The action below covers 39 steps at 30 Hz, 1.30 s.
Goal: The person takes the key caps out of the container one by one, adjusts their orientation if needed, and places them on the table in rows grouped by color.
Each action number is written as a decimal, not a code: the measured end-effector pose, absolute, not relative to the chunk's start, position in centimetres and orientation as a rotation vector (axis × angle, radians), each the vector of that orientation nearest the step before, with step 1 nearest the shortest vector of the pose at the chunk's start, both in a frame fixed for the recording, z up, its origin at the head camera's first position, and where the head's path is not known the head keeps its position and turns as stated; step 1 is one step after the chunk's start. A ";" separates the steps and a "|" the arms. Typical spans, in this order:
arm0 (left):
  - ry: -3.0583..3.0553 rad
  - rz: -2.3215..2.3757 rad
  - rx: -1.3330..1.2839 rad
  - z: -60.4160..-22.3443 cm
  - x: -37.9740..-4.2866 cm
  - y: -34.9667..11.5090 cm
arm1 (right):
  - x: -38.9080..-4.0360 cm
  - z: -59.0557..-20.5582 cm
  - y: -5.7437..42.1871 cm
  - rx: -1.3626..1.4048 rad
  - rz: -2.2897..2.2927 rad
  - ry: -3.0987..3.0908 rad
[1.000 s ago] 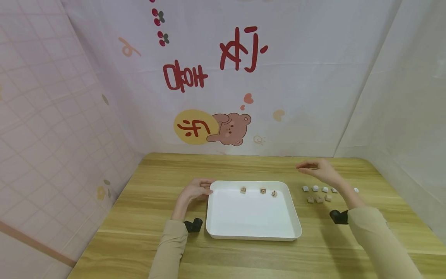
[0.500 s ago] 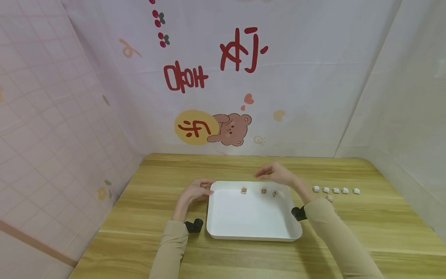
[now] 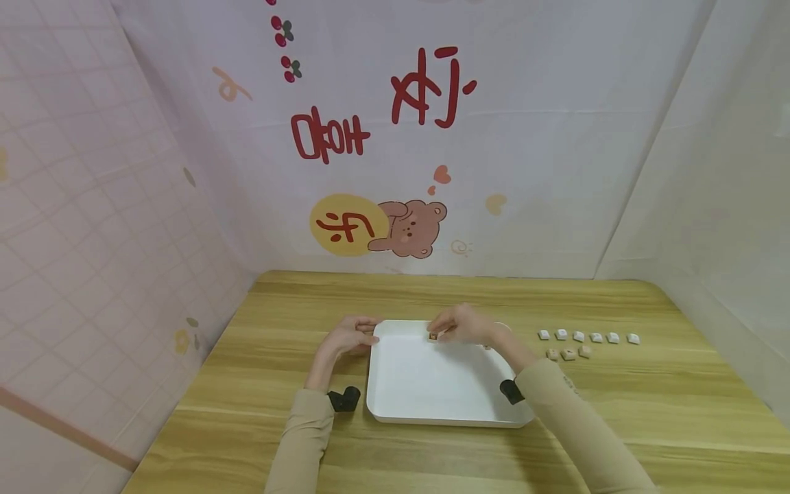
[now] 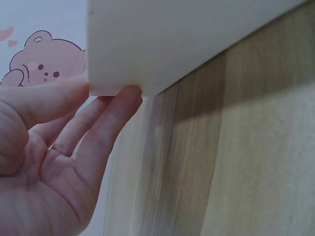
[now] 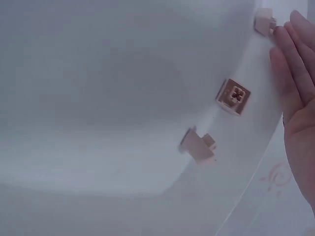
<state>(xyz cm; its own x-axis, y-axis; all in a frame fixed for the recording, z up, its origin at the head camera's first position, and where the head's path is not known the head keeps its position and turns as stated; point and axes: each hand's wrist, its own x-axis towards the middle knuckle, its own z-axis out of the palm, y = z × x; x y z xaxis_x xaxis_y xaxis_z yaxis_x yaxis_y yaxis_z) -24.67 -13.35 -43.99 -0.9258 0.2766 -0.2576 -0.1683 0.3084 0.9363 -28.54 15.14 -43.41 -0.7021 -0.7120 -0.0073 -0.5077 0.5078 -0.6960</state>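
Note:
My left hand (image 3: 350,335) grips the back left corner of the white tray (image 3: 444,420); in the left wrist view its fingertips (image 4: 132,93) press the tray's outside. My right hand (image 3: 465,324) reaches over the tray's back wall, fingers fairly straight, fingertips right at the leftmost brown keycap (image 3: 434,337). The right wrist view shows that keycap (image 5: 264,22) beside the fingertips. A second keycap (image 5: 234,96) lies with its stem socket facing up. Tipped on its side is a third keycap (image 5: 198,146), near the tray's corner. In the head view the right hand hides the middle keycap.
Right of the tray, several white keycaps (image 3: 578,337) lie in a row on the wooden table (image 3: 648,405). In front of them sit a few tan keycaps (image 3: 568,354). A printed cloth (image 3: 531,171) hangs behind the table's back edge.
My right hand has moved left, from above the white keycaps, across the tray's back edge, and down to the leftmost brown keycap. My left hand has stayed at the tray corner.

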 end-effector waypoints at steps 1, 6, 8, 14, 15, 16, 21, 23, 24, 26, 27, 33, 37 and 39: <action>2.209 1.649 0.101 -44.0 -24.7 -13.4 | -28.5 -43.6 15.1 -1.052 -0.976 2.470; 2.201 1.653 0.102 -44.1 -24.8 -13.4 | -28.5 -44.2 15.0 -1.174 -0.945 2.509; 2.205 1.654 0.107 -44.2 -24.8 -13.3 | -28.6 -44.4 15.0 -1.217 -0.921 2.525; 2.226 1.651 0.080 -44.2 -24.7 -13.3 | -28.3 -44.6 14.9 -1.265 -0.832 2.548; 2.230 1.646 0.083 -44.2 -24.7 -13.3 | -28.2 -44.6 14.9 -1.265 -0.818 2.551; 2.227 1.645 0.087 -44.2 -24.7 -13.3 | -28.2 -44.6 14.9 -1.250 -0.807 2.556; 2.201 1.655 0.104 -44.1 -24.7 -13.3 | -28.1 -44.5 14.9 -1.283 -0.762 2.578; 2.185 1.658 0.114 -43.4 -24.3 -13.2 | -28.1 -44.5 14.8 -1.304 -0.732 2.593; 2.182 1.663 0.114 -43.4 -24.3 -13.2 | -28.1 -44.5 14.8 -1.316 -0.716 2.602; 2.185 1.662 0.112 -43.4 -24.3 -13.2 | -28.0 -44.6 14.7 -1.317 -0.676 2.621; 2.188 1.662 0.109 -43.3 -24.3 -13.1 | -28.0 -44.6 14.7 -1.316 -0.657 2.630; 2.207 1.666 0.093 -44.0 -24.7 -13.2 | -27.5 -44.2 14.7 -1.321 -0.671 2.617; 2.214 1.666 0.087 -44.0 -24.7 -13.2 | -27.3 -43.6 15.1 -1.291 -0.840 2.512; 2.211 1.672 0.092 -44.1 -24.8 -13.2 | -27.4 -43.3 15.5 -1.247 -0.934 2.457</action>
